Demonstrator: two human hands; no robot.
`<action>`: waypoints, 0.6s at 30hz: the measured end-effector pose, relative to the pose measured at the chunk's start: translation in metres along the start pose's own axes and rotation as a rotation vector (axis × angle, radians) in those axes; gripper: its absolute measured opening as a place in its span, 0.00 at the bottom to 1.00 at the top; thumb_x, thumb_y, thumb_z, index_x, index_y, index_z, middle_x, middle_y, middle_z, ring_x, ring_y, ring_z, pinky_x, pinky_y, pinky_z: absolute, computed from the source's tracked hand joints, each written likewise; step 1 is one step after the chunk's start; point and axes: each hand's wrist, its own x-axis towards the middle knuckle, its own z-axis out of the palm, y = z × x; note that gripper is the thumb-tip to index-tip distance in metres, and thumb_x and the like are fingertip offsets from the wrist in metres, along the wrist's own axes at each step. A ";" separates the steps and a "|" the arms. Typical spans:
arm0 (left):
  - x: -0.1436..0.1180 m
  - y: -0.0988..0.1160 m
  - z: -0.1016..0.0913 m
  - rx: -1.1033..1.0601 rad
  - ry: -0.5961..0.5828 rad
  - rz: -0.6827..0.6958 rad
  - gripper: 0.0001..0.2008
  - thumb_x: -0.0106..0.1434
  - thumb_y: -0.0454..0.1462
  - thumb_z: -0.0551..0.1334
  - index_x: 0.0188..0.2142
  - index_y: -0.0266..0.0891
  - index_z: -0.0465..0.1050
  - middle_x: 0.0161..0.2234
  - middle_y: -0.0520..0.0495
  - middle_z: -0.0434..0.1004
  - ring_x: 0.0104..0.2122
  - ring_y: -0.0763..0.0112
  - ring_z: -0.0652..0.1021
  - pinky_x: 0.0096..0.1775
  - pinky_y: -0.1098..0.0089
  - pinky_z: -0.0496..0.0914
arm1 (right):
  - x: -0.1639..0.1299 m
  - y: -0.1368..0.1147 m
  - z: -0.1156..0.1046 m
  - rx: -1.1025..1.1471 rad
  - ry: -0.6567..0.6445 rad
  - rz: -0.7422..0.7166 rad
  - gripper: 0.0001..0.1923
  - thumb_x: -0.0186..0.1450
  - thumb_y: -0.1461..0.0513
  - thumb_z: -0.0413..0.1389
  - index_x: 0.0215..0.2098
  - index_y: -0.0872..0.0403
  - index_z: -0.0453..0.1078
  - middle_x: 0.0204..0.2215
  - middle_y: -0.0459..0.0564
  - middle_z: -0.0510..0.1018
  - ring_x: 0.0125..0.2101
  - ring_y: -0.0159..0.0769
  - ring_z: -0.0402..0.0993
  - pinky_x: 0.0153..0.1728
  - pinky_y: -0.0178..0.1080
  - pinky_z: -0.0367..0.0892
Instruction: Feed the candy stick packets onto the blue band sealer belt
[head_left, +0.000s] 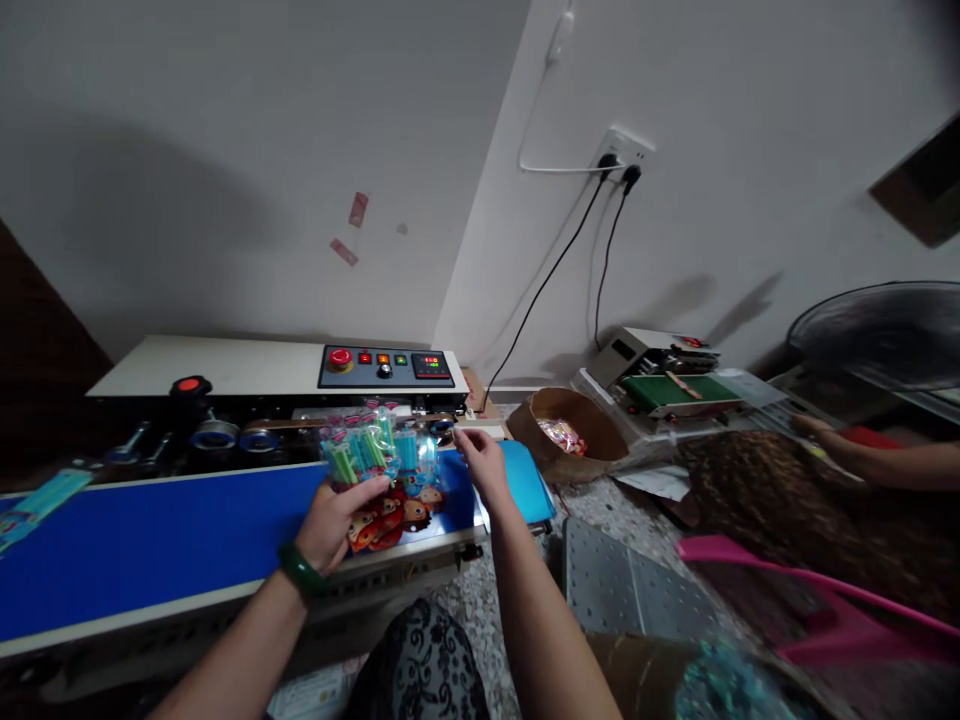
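Holding printed packet (379, 480) over blue belt (150, 545), both hands (334, 520) gripping

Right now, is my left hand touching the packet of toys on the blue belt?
Touching. The head view shows the left hand with its fingers wrapped around the lower edge of the packet, no gap between them, above the blue belt.

White walls (225, 150) meet at a corner in dim light. Two black cords (555, 270) hang from a wall socket (626, 150) above a speckled floor (480, 610).
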 end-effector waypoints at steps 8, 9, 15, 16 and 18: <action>-0.002 -0.008 0.006 0.019 -0.048 0.025 0.20 0.44 0.34 0.68 0.39 0.34 0.73 0.35 0.43 0.78 0.36 0.58 0.77 0.41 0.59 0.70 | -0.053 -0.005 0.036 0.196 -0.161 -0.128 0.12 0.52 0.56 0.58 0.33 0.54 0.70 0.30 0.46 0.75 0.31 0.32 0.69 0.34 0.33 0.64; -0.002 -0.008 0.006 0.028 -0.039 0.032 0.20 0.43 0.34 0.68 0.39 0.34 0.73 0.35 0.43 0.78 0.35 0.58 0.77 0.40 0.60 0.70 | -0.053 -0.006 0.037 0.211 -0.103 -0.141 0.12 0.52 0.56 0.58 0.33 0.53 0.69 0.30 0.45 0.74 0.31 0.31 0.68 0.33 0.33 0.64; 0.000 -0.012 0.005 0.125 -0.061 0.088 0.20 0.44 0.36 0.68 0.39 0.35 0.73 0.36 0.43 0.78 0.37 0.58 0.77 0.42 0.60 0.69 | -0.047 -0.013 0.030 0.134 -0.040 -0.159 0.10 0.52 0.56 0.57 0.27 0.54 0.65 0.22 0.41 0.68 0.24 0.27 0.63 0.25 0.28 0.60; 0.000 -0.013 0.005 0.137 -0.069 0.085 0.19 0.44 0.36 0.68 0.39 0.35 0.73 0.36 0.43 0.78 0.37 0.58 0.76 0.42 0.60 0.69 | -0.047 -0.014 0.028 0.129 -0.030 -0.167 0.10 0.52 0.57 0.57 0.27 0.54 0.65 0.21 0.41 0.68 0.24 0.27 0.63 0.25 0.28 0.60; -0.001 -0.013 0.006 0.146 -0.079 0.084 0.19 0.45 0.35 0.67 0.39 0.34 0.73 0.36 0.43 0.78 0.37 0.58 0.76 0.42 0.60 0.69 | -0.047 -0.012 0.026 0.125 -0.012 -0.195 0.09 0.53 0.57 0.57 0.27 0.54 0.65 0.23 0.42 0.69 0.25 0.27 0.64 0.26 0.28 0.60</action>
